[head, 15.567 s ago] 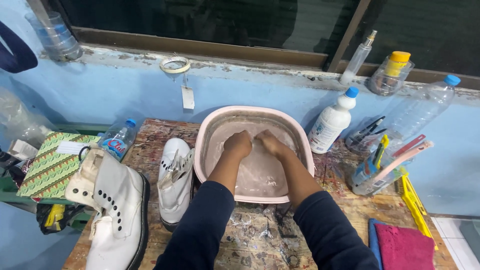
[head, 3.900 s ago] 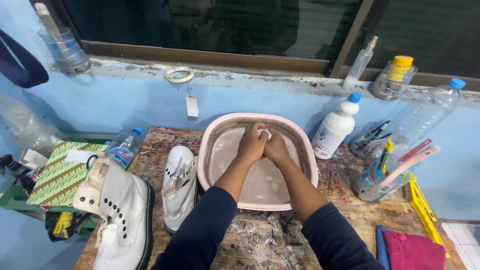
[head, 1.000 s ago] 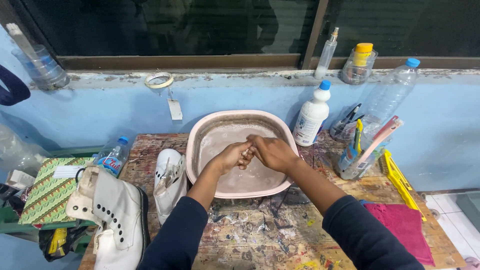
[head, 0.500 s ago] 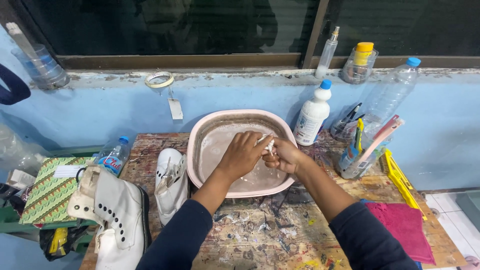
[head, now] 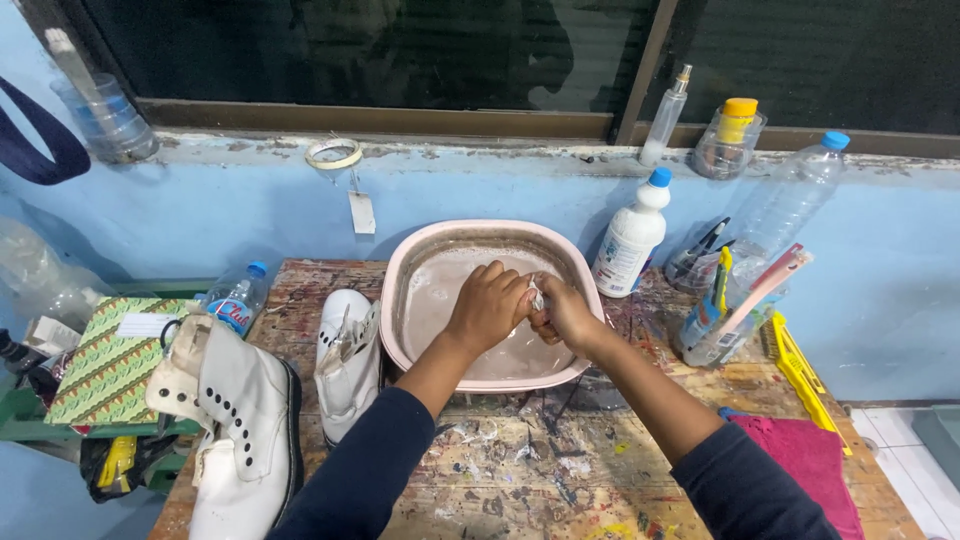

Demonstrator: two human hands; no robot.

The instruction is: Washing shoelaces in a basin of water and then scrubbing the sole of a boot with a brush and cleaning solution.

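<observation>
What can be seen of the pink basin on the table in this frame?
The pink basin is a rounded-rectangular tub, plastic by its look, standing upright on the paint-spattered wooden table below the window ledge. It holds shallow, cloudy, soapy water. The left hand and right hand meet over it, pinching a small white item. A white shoe lies against its left side.

Your view is evenly lit from overhead, bright and sharp across the paint-spattered wooden tabletop (head: 520, 480). The dark window glass (head: 380, 50) above shows only faint reflections. The white plastic bottle with blue cap (head: 630, 240) throws a soft shadow on the pale blue wall (head: 250, 215). Lines bow slightly at the frame edges. No motion blur on your hands.
</observation>
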